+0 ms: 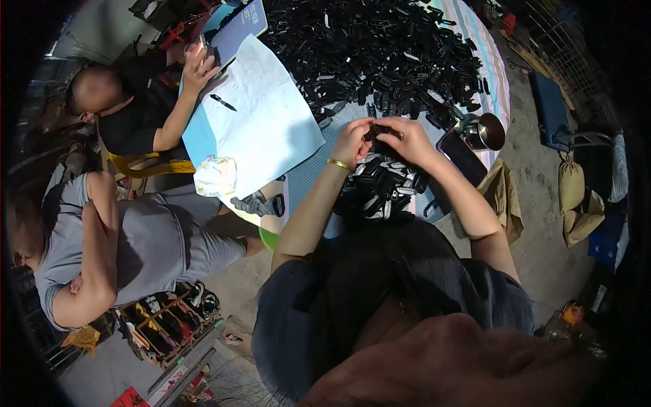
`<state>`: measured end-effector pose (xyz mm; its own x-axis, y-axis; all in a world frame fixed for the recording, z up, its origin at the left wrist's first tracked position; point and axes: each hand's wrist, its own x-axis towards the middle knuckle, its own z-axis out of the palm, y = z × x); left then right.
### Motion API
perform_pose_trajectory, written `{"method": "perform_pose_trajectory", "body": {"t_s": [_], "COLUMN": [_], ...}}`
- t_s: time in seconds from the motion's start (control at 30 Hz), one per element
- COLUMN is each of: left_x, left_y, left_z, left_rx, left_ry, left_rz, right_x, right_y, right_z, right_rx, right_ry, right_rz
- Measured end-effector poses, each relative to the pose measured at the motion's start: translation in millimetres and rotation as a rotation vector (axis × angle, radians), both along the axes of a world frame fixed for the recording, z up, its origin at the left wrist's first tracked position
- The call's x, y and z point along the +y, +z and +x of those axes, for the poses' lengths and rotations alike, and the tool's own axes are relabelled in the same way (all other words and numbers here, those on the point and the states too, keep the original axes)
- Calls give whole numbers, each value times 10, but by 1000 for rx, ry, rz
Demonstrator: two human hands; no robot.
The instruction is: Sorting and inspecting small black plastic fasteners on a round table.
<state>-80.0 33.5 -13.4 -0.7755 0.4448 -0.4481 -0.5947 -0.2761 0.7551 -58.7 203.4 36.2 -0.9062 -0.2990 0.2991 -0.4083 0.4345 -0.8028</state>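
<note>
My left hand (351, 144), with a gold band at its wrist, and my right hand (407, 139) meet over the near side of the table. The fingers of both are closed around a small dark piece (375, 130), mostly hidden by them; its exact kind is unclear. Just below them, close to my body, lies a smaller heap of black and whitish elongated pieces (388, 186). Beyond my hands a large pile of small, glossy black pieces (380, 54) covers the far part of the table.
A metal cup (489, 131) and a dark phone-like slab (461, 154) sit right of my right forearm. Left are a large white sheet (271, 129), a pen (222, 102), a spiral notebook (241, 30) and a crumpled packet (215, 176). Two people are at the left, one holding a small object.
</note>
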Motion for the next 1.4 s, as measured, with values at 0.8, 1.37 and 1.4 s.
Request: {"method": "perform_pose_trajectory", "body": {"t_s": [0.8,1.37,1.4], "left_x": [4,-75,-89], "left_y": [377,369,335], "left_z": [567,708,697], "left_rx": [471,508,534], "left_ry": [78,-68,-72], "left_rz": [-215,-205,-230], "right_x": [-163,-153,-154], "right_y": [175,-165,-161], "right_z": [624,846,832], "right_rx": [232,-307,-303], "right_ry": [-196,-103,-91], "right_rz": [107,-105,-76]}}
